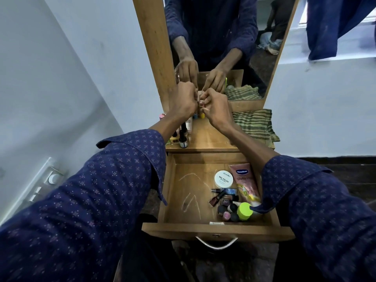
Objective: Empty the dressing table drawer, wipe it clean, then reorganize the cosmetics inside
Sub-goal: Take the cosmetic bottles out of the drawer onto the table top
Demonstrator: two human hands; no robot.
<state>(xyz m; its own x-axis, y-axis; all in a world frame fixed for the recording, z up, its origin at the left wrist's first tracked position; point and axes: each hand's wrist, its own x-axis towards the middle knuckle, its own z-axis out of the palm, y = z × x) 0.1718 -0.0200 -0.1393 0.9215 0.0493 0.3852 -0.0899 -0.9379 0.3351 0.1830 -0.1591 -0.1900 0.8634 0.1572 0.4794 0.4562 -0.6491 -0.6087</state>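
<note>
both hands are hovering over the back of the dressing table top (pixel 211 137), fingers curled. the left hand (pixel 184 102) and right hand (pixel 216 106) are meeting around a small bottle (pixel 201 102), though which one is gripping it is hard to tell. below the wrists the open drawer (pixel 203 228) is holding cosmetics (pixel 230 202) under the right forearm. a striped cloth (pixel 254 125) is lying just right of the right hand.

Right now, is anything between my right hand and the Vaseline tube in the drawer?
Nothing visible blocks it. The right hand is up over the tabletop, and the Vaseline tube lies uncovered along the open drawer's right side.
</note>
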